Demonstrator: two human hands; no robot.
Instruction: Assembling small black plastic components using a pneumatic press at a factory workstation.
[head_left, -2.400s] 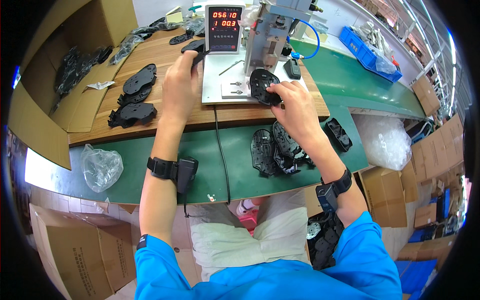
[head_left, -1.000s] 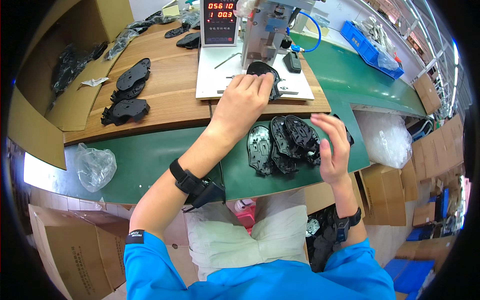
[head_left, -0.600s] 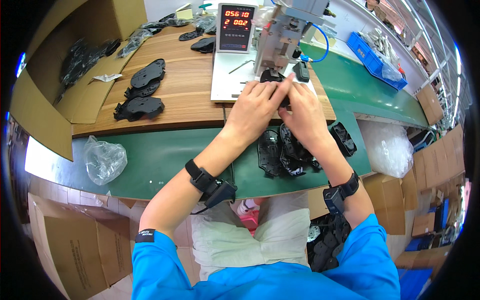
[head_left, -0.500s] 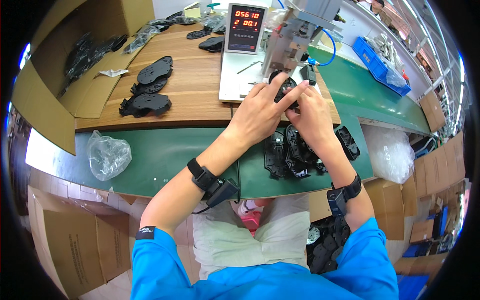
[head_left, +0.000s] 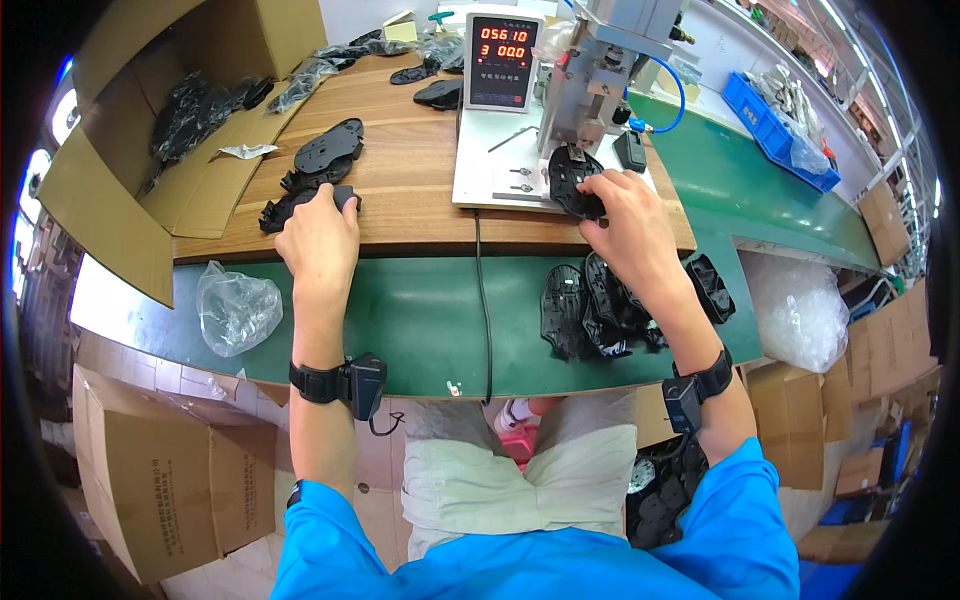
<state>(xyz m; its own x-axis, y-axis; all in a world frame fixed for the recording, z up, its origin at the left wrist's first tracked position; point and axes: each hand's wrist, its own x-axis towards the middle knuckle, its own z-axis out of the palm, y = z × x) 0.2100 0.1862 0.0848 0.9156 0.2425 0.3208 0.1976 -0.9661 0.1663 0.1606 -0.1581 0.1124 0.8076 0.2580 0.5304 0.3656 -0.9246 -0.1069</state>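
Note:
My right hand pinches the near edge of a black plastic shell, which lies open side up beneath the press head. At the left of the wooden board, my left hand has its fingers closed around another black shell, mostly hidden under it. Just behind that hand lie more dark shells, partly overlapping. Near my right forearm, several black shells with ribbed insides rest on the green bench.
The control box with a lit red display stands left of the press. An open carton flanks the board, and a clear plastic bag lies on the green bench. A blue bin sits at the far right.
My left hand has left the press and moved left to the shells on the board. The right hand stays at the shell under the press. The red display reads differently.

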